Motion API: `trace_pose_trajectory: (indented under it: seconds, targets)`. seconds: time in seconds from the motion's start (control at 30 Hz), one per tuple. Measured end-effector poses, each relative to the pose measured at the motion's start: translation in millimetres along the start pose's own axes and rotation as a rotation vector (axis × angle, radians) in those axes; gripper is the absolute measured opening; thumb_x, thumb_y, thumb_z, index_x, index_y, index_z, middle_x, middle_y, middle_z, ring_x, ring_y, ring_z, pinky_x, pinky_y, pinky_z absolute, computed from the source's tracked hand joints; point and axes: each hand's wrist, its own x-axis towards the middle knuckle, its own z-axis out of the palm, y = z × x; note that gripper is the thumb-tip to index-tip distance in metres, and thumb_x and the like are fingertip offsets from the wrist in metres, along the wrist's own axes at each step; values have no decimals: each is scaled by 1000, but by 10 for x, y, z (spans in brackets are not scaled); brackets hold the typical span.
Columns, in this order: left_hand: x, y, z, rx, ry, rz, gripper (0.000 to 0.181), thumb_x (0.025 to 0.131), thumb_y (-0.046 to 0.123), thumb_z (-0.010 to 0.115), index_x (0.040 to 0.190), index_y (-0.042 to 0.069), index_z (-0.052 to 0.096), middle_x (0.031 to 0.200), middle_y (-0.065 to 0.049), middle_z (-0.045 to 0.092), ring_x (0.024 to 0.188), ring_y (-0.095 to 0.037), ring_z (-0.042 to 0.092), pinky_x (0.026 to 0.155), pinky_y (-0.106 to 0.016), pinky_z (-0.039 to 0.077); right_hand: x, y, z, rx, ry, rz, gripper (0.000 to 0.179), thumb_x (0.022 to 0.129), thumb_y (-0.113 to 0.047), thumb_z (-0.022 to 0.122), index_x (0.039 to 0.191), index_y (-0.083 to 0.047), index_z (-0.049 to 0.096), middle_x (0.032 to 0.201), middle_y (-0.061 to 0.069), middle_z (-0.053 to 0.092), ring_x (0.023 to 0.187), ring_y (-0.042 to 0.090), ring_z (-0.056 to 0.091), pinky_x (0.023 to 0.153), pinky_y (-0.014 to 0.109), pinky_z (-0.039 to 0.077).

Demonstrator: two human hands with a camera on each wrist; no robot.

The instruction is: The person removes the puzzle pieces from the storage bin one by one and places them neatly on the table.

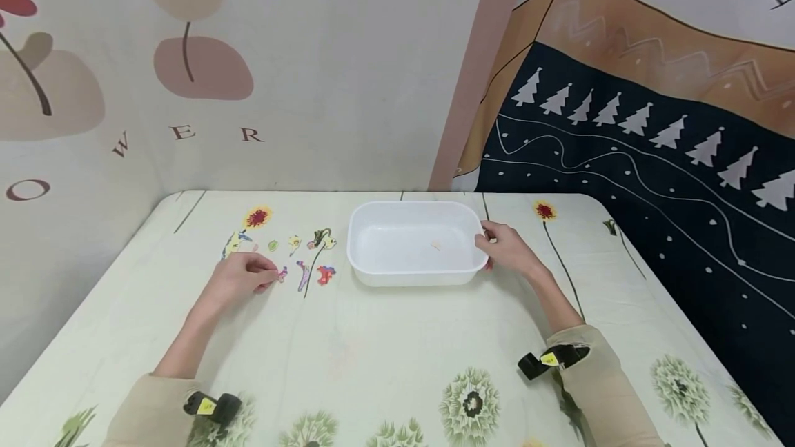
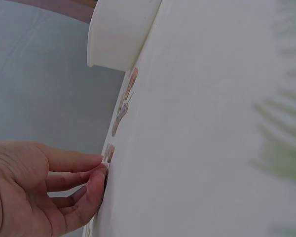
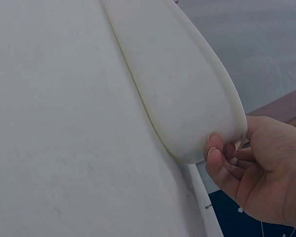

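Observation:
In the head view, my left hand (image 1: pixel 239 278) is at the left of the table, thumb and forefinger pinching at the edge of a small pink-purple flat piece (image 1: pixel 282 274); the fingertips partly hide it. The left wrist view shows the fingertips of this hand (image 2: pixel 54 187) meeting at the table surface. Nearby lie a purple piece (image 1: pixel 302 276) and a red-orange piece (image 1: pixel 326 274). My right hand (image 1: pixel 511 248) grips the right end of a white plastic box (image 1: pixel 413 279), thumb over the rim and fingers beneath it. Inside lies a small pale piece (image 1: pixel 436 245).
Behind the left hand are a blue-and-yellow piece (image 1: pixel 234 244), a green piece (image 1: pixel 272 245), a pale yellow piece (image 1: pixel 295 244) and other small cutouts. A flower-printed cloth (image 1: pixel 385 350) covers the table. A patterned wall hanging (image 1: pixel 348 88) stands at the back edge.

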Motion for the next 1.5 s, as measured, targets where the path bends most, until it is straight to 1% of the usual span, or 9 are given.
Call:
trace_pose_trajectory:
  seconds: [0.2,0.37,0.43,0.57,0.73,0.97,1.13,1.23,1.5]
  targets:
    - [-6,5,-36,-4,22,8,27,99,16,65,113,-6,66,91,-12,68,78,-21,60,71,-32,46,-7,-5,1,-5,1,4,37,98,-12,47,129,6,56,90,15,57,58,18,61,55,30,53]
    - [7,95,-19,-41,48,16,29,100,19,63,117,-4,64,104,-17,68,89,-25,63,72,-30,50,-13,-9,0,-2,3,2,37,97,-12,47,129,6,56,89,17,58,57,19,61,55,30,53]
    - [16,144,-8,-51,68,36,30,100,20,62,118,-4,64,106,-17,68,94,-27,62,73,-29,51,-13,-11,-1,0,2,0,37,97,-12,47,129,6,56,89,17,58,57,18,61,55,30,53]
    - [35,229,19,-56,115,94,30,100,21,63,117,-3,66,107,-17,69,96,-28,63,72,-28,51,-13,-15,-1,3,4,-3,39,97,-11,47,130,6,56,89,18,58,57,19,61,54,30,53]
    - [58,311,71,-128,139,165,33,101,26,64,120,-1,66,108,-19,69,96,-31,64,71,-25,52,-10,-22,0,4,5,-1,40,97,-11,47,133,6,55,89,16,58,57,18,61,54,29,52]
    - [158,453,202,-239,153,244,32,101,24,64,121,-2,66,110,-21,68,101,-36,65,77,-19,51,-8,-18,5,-1,3,-4,38,98,-11,47,130,6,56,89,15,57,58,18,61,55,29,52]
    - [239,592,328,-271,144,293,30,100,22,66,119,-1,66,108,-19,69,99,-34,65,79,-17,50,-10,-11,8,0,1,-2,36,97,-11,47,128,6,57,89,15,57,57,18,61,55,29,53]
    - [267,697,399,-301,130,315,29,100,21,66,119,-1,66,108,-18,69,100,-37,64,80,-17,50,-11,-11,8,0,1,-1,35,97,-11,47,127,6,57,89,15,57,57,18,61,55,29,53]
    - [338,934,607,-349,95,379,25,99,19,67,117,1,68,107,-14,69,96,-24,63,82,-19,50,-2,-4,2,-10,-1,-1,33,98,-11,47,124,7,57,89,16,57,58,19,61,55,29,52]
